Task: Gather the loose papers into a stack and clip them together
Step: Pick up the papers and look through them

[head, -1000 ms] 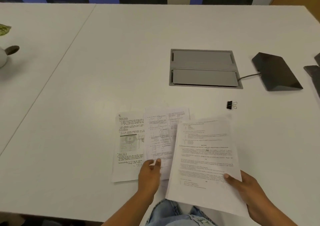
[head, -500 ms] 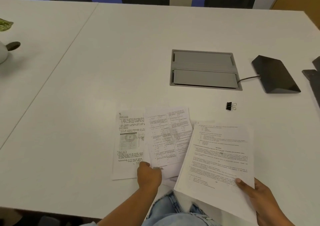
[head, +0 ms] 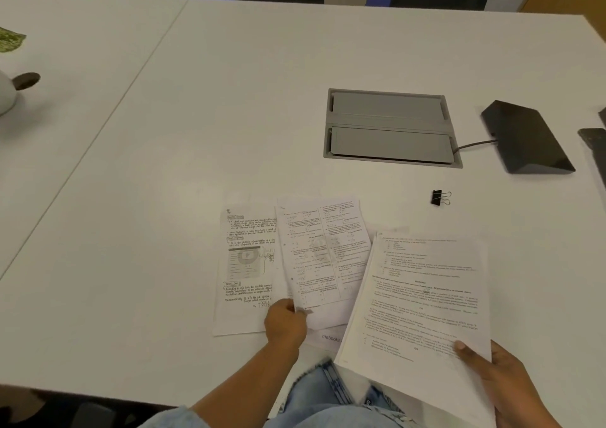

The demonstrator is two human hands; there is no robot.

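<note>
Printed sheets lie fanned near the table's front edge. My right hand holds a typed sheet by its lower right corner, lifted and tilted over the others. My left hand pinches the bottom edge of a two-column sheet, which overlaps a page of handwritten notes lying flat to the left. Another sheet peeks out underneath near the front edge. A black binder clip rests on the table beyond the papers, to the right, untouched.
A grey cable hatch is set into the white table behind the papers. A black wedge-shaped device with a cable sits at the right, a dark object at the far right edge. A white pot is at the far left.
My right hand has carried the typed sheet to the right, uncovering more of the two-column sheet. My left hand has shifted from resting on the papers to gripping that sheet's bottom edge.
</note>
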